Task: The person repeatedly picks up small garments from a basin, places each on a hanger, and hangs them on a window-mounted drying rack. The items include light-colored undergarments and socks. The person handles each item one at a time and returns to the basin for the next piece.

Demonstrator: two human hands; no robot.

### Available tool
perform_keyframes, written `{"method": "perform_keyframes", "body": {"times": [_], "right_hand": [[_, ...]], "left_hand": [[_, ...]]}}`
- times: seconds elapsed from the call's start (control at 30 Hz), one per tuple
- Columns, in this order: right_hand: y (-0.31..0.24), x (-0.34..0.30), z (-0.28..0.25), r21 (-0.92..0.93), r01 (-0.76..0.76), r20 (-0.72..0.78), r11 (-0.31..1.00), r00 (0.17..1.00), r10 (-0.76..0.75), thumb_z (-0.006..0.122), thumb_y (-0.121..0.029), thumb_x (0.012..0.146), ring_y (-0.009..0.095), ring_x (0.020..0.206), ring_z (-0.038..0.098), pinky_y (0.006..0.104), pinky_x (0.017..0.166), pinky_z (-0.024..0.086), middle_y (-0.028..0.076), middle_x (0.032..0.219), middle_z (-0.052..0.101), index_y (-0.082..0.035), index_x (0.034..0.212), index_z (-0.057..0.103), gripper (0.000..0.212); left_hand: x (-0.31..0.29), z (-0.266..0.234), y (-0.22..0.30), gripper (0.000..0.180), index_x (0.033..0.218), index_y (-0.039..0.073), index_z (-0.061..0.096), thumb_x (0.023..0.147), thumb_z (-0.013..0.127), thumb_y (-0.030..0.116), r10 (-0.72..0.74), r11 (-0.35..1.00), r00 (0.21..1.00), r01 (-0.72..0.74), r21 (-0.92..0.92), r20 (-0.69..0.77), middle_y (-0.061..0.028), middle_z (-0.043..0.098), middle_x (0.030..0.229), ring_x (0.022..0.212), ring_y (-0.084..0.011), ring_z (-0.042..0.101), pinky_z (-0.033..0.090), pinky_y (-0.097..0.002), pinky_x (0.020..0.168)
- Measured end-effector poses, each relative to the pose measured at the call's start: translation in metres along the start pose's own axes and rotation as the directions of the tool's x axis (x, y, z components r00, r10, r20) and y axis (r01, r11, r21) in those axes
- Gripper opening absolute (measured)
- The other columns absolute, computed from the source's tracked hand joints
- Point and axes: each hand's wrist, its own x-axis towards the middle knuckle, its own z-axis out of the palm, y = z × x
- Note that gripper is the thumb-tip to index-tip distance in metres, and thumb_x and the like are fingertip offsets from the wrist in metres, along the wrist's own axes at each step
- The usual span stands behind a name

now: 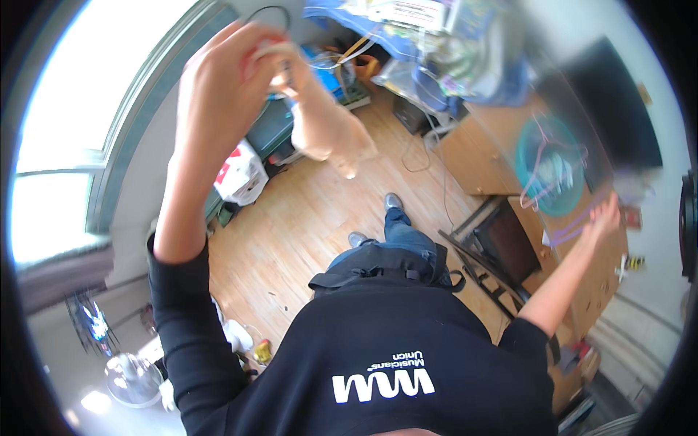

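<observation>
Left hand [225,73] raised at upper left with a garment [327,131] hanging below it, right hand [603,218] far right over the desk [494,160], basin [556,163] on that desk, bag [240,174] on the floor [313,232] below the window [80,123].

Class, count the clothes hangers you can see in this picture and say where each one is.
2. One purple hanger is at the right hand, over the wooden desk. One pink hanger lies in the teal basin on that desk. The clutter behind may hide more.

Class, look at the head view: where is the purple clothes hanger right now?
The purple clothes hanger lies at the picture's right, over a teal round basin on the wooden desk, with the right hand touching its lower end.
</observation>
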Motion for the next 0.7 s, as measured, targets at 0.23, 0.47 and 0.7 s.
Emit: {"method": "perform_keyframes", "body": {"times": [0.23, 0.47, 0.7], "right_hand": [[-0.048, -0.088, 0.033, 0.046, 0.099, 0.030, 0.994, 0.995, -0.100, 0.058, -0.029, 0.089, 0.005, 0.045, 0.031, 0.0207, 0.040, 0.021, -0.001, 0.057, 0.038, -0.007, 0.074, 0.043, 0.030], [-0.101, -0.153, 0.084, 0.538, 0.020, 0.481, 0.842, 0.814, -0.327, 0.045, -0.034, 0.094, 0.006, 0.046, 0.022, 0.0209, 0.044, 0.017, -0.003, 0.057, 0.029, -0.005, 0.083, 0.051, 0.032], [-0.154, -0.277, 0.179, 0.711, -0.506, 0.698, 0.488, 0.427, -0.575, 0.035, -0.040, 0.096, 0.005, 0.042, 0.017, 0.0217, 0.043, 0.015, -0.004, 0.056, 0.028, -0.009, 0.088, 0.056, 0.039]], "left_hand": [[0.042, -0.050, 0.032, 0.017, 0.079, -0.003, 0.060, 0.071, 0.054, 0.010, -0.125, 0.987, 0.992, 0.126, 0.103, -0.015, -0.0233, 0.060, 0.079, 0.078, -0.0371, 0.059, 0.046, -0.0400, 0.070], [0.050, -0.050, 0.005, 0.017, 0.080, -0.006, 0.060, 0.071, 0.055, 0.007, 0.144, 0.983, 0.989, -0.139, 0.120, -0.031, -0.0226, 0.060, 0.079, 0.079, -0.0376, 0.058, 0.047, -0.0394, 0.072], [0.023, -0.080, -0.036, 0.017, 0.085, -0.003, 0.062, 0.074, 0.061, 0.010, 0.222, 0.954, 0.975, -0.216, 0.209, -0.005, -0.0179, 0.059, 0.089, 0.091, -0.0317, 0.056, 0.046, -0.0370, 0.079]]}}
